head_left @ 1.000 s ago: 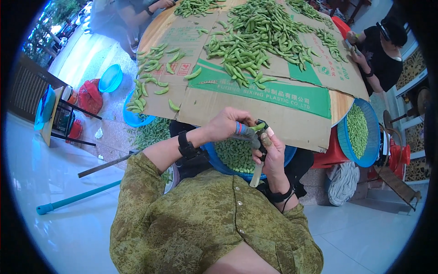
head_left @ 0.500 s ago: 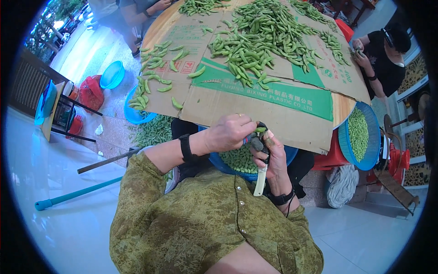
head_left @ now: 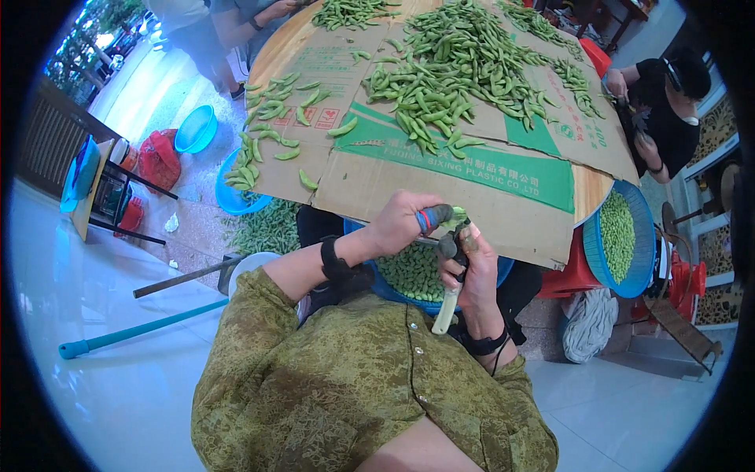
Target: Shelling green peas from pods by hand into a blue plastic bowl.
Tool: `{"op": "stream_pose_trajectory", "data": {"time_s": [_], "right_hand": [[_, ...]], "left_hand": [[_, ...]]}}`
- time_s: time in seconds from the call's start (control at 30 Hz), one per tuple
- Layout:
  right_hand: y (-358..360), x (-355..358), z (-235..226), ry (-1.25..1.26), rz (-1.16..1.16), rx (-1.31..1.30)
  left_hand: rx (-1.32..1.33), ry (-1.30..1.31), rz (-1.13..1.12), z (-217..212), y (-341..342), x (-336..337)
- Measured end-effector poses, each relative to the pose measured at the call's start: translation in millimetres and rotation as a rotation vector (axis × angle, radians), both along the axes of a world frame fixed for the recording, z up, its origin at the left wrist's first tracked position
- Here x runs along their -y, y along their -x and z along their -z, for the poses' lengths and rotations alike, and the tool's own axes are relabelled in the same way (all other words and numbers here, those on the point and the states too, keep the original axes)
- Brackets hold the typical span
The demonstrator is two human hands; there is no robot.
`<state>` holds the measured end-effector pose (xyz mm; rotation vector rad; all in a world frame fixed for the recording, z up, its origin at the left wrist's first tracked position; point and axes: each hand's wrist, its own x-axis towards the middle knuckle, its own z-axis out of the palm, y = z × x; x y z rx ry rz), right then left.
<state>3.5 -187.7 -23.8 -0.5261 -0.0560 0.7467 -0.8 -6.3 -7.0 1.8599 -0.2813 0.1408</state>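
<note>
My left hand [head_left: 399,223] is closed in a pinch at a green bean pod [head_left: 458,215], its thumb in a dark cover with a red and blue band. Close against it, my right hand [head_left: 480,271] grips a small knife [head_left: 447,310] by its pale handle, which points down toward my shirt. Its blade is hidden, and dark covers wrap some of the fingers. Below both hands, shelled green beans [head_left: 412,271] fill a blue basin [head_left: 376,282] at my lap. The basin's far side lies under the table edge.
Cardboard [head_left: 366,185] covers the round table, bearing a big heap of pods [head_left: 448,67]. A blue basket [head_left: 652,252] of shelled beans stands at the right. Another person [head_left: 664,118] works at the far right. Pods [head_left: 271,228] lie on the floor at left, beyond a teal pole [head_left: 141,329].
My left hand has rolled over, bringing its covered thumb up against the pod. The right hand and knife have barely shifted. The person at the right has moved their hands apart.
</note>
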Motion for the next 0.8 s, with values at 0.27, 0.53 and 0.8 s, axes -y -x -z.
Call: {"op": "stream_pose_trajectory", "data": {"time_s": [0.27, 0.53, 0.8], "right_hand": [[-7, -5, 15, 1.008, 0.625, 1.177], [-11, -2, 11, 1.116, 0.5, 1.36], [-11, -1, 10, 1.11, 0.629, 1.43]], "left_hand": [[0.083, -0.266, 0.049, 9, 18, 4], [0.039, -0.32, 0.193, 11, 25, -5], [-0.118, -0.159, 0.107, 6, 28, -2]]}}
